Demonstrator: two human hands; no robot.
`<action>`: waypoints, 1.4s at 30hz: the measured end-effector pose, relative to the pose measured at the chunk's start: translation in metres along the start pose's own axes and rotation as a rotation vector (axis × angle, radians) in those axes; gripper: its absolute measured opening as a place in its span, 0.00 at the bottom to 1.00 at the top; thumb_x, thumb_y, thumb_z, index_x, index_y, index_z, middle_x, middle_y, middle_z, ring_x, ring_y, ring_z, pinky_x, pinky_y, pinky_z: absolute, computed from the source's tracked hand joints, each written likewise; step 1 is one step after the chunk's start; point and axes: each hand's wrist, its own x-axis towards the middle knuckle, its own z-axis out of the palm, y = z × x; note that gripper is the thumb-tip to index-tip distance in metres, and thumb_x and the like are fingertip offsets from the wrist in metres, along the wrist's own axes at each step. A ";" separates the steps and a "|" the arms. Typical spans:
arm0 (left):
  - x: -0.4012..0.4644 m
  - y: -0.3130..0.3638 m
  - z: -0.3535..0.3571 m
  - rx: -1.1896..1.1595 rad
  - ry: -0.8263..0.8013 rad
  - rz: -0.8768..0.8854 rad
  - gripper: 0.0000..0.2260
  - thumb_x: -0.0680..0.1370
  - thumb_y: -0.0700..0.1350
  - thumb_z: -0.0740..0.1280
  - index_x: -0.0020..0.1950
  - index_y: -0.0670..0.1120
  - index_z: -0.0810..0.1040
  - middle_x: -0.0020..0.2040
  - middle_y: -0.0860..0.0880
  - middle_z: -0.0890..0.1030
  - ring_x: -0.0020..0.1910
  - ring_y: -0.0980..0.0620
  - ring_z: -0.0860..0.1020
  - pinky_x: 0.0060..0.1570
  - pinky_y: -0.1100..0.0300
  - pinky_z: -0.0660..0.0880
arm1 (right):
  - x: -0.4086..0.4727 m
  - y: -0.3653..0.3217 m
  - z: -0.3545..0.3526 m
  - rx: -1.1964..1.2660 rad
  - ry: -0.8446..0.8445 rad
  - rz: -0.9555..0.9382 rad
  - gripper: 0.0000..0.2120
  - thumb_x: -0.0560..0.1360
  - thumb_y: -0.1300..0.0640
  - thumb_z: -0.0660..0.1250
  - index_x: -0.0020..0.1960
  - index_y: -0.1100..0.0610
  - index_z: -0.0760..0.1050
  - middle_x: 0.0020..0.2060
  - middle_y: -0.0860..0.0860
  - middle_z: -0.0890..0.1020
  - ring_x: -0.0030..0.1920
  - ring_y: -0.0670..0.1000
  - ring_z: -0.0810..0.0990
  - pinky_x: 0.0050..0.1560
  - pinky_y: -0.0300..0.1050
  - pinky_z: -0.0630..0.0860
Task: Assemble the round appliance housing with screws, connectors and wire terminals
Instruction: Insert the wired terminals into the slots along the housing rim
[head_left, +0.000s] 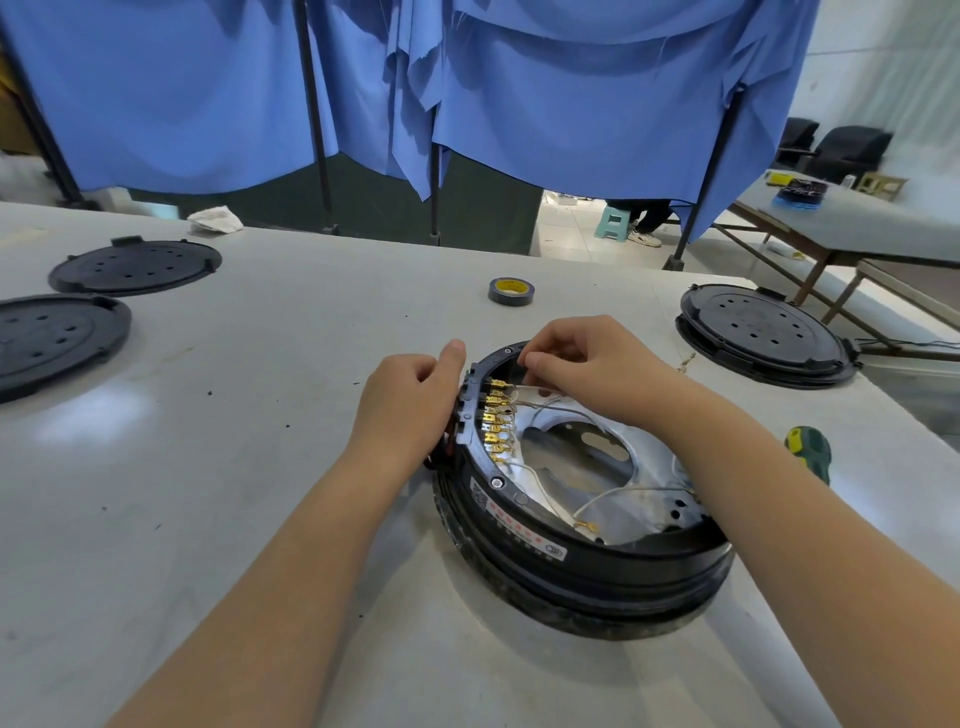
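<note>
Round appliance housing is lying open side up on the grey worktable, directly under both hands, with its black rim tilting a little toward the camera. Left hand is curling over the outer wall at the connector block, fingers wrapping down the outside and thumb riding on top of the rim, so it is gripping and steadying the housing. Right hand is reaching in from the opposite side, fingertips pinching a thin pale wire just beside the topmost of the brass spade terminals; whether that terminal is already seated is hard to tell, since the fingers are covering it.

Judging by its thick plastic ring and metal inner plate, the housing is looking stiff and fairly heavy, unlikely to slide once a hand is bracing it; the rim is the sensible place to hold. The wires are looking limp and fine, and the terminals small and bendable, so gripping at the brass crimp rather than tugging the strand is seeming wiser.

Beyond the right forearm a green-handled screwdriver is lying on the table, and past both hands a tape roll is sitting.
</note>
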 end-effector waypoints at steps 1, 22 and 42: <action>0.000 -0.001 0.000 -0.009 0.006 -0.001 0.27 0.80 0.53 0.62 0.24 0.50 0.57 0.17 0.55 0.59 0.18 0.56 0.60 0.20 0.68 0.59 | 0.000 0.001 0.000 0.014 0.016 0.006 0.06 0.78 0.56 0.66 0.44 0.50 0.80 0.34 0.44 0.84 0.38 0.40 0.82 0.46 0.36 0.78; -0.008 0.005 0.006 -0.419 -0.222 -0.130 0.10 0.78 0.39 0.66 0.45 0.53 0.84 0.38 0.56 0.85 0.35 0.61 0.82 0.30 0.71 0.74 | 0.017 0.050 -0.075 -0.179 0.170 0.201 0.05 0.76 0.56 0.68 0.43 0.47 0.78 0.41 0.43 0.81 0.42 0.41 0.77 0.37 0.33 0.69; -0.008 0.003 0.006 -0.381 -0.211 -0.125 0.10 0.78 0.40 0.66 0.49 0.53 0.83 0.41 0.59 0.85 0.39 0.62 0.83 0.32 0.73 0.74 | 0.020 0.117 -0.072 -0.653 -0.005 0.335 0.09 0.77 0.62 0.62 0.55 0.58 0.78 0.53 0.54 0.78 0.53 0.55 0.76 0.47 0.42 0.68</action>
